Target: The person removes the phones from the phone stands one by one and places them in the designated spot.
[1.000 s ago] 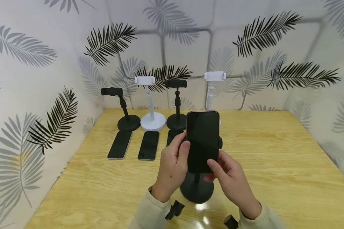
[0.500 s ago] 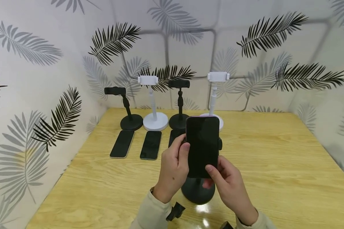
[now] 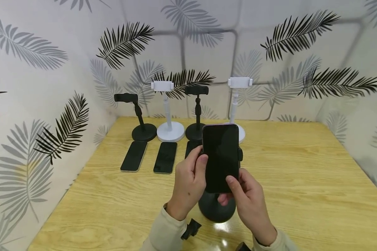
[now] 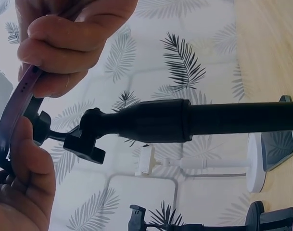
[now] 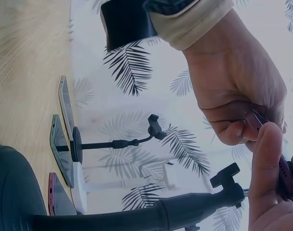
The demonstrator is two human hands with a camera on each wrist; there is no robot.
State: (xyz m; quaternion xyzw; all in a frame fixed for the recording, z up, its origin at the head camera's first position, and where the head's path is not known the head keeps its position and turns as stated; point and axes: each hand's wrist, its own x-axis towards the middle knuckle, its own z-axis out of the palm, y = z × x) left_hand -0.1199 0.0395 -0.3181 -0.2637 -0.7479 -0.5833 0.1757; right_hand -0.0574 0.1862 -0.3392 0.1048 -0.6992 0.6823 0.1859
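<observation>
A black-screened smartphone point(image 3: 220, 157) is upright in front of me, at the clamp point(image 4: 40, 127) of a black phone stand. My left hand point(image 3: 188, 184) holds its left edge, thumb at the front and fingers behind. The right hand point(image 3: 252, 205) pinches the lower right corner, thumb on the screen. Seen edge-on in the left wrist view, the phone has a purplish side. The stand's pole point(image 4: 242, 118) rises from a round black base point(image 3: 217, 211). From the head, the phone hides most of the clamp, whose black end shows past the right edge.
Behind stand two black phone stands point(image 3: 143, 132) point(image 3: 194, 132) and two white ones point(image 3: 171, 131) point(image 3: 238, 134). Dark phones point(image 3: 134, 156) point(image 3: 165, 157) lie before them, a third point(image 3: 190, 148) partly hidden. A leaf-patterned wall point(image 3: 279, 94) closes the wooden table's back.
The phone and my right hand have dropped slightly against the stand over the second, mostly in its first half. Both hands keep hold of the phone. The head view has shifted a little.
</observation>
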